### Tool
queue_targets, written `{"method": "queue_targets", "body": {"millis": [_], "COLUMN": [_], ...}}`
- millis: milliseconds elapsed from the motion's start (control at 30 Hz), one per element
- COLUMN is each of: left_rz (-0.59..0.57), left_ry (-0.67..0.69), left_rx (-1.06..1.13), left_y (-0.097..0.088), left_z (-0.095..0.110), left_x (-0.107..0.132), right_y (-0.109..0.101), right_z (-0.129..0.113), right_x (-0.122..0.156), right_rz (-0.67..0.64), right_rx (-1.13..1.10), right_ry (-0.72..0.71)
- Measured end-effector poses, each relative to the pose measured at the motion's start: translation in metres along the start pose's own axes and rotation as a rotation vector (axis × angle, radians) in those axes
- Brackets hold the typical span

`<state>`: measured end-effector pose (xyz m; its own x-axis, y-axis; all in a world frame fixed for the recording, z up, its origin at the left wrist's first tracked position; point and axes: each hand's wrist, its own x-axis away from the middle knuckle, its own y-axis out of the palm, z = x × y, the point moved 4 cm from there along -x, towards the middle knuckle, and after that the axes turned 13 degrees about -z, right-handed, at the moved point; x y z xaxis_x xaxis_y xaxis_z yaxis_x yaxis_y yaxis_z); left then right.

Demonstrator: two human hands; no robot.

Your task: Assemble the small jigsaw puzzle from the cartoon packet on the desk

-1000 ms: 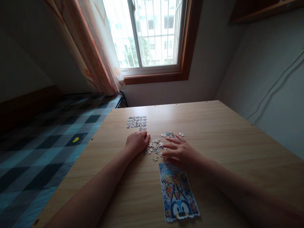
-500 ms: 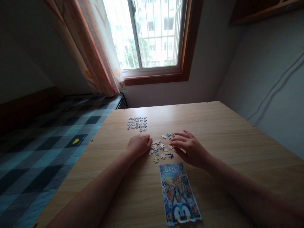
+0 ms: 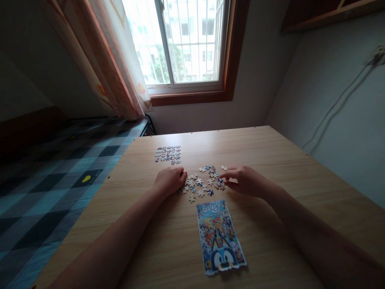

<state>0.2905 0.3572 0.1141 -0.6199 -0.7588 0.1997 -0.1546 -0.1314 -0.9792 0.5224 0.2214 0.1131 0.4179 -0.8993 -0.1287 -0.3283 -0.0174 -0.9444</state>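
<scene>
Centrally, from my remote post, I view a wood-grain worktop (image 3: 168,249) through the head camera, with two bare hands among jigsaw pieces. The loose pieces (image 3: 199,182) lie scattered between the hands, many showing a pale face, others printed in colour; a dark blue piece (image 3: 211,193) lies near the close edge of the scatter, and a yellow-green piece (image 3: 191,198) lies closer still to me. Beyond the left hand (image 3: 170,179), a block of pieces (image 3: 169,155) is laid out in rows. I see that hand loosely curled on the worktop, beside the scatter's left edge; whether it covers or holds a piece I cannot tell. The right hand (image 3: 248,180) has its thumb and forefinger parted, the fingertips at the pieces on the right side; I cannot make out whether they touch one. Nearest me lies a printed sheet (image 3: 221,237), its near edge ragged. To the left stands a bed (image 3: 72,192) with a checked cover; beyond the worktop, I note a barred window (image 3: 195,44) beside an orange curtain (image 3: 105,60).
</scene>
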Motion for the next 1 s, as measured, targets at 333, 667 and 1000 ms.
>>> {"method": "queue_targets", "body": {"millis": [333, 667, 1000], "left_rz": [-0.002, 0.000, 0.009], "left_ry": [-0.014, -0.011, -0.012], "left_rx": [-0.019, -0.005, -0.021], "left_y": [0.000, -0.001, -0.001], "left_z": [-0.001, -0.001, -0.001], "left_x": [0.000, 0.000, -0.001], "right_y": [-0.005, 0.011, 0.017], "right_z": [0.011, -0.022, -0.026], "right_x": [0.004, -0.013, -0.018], "right_rz": [0.018, 0.009, 0.016], "right_rx": [0.025, 0.074, 0.132], "right_ry": [0.079, -0.005, 0.048]}}
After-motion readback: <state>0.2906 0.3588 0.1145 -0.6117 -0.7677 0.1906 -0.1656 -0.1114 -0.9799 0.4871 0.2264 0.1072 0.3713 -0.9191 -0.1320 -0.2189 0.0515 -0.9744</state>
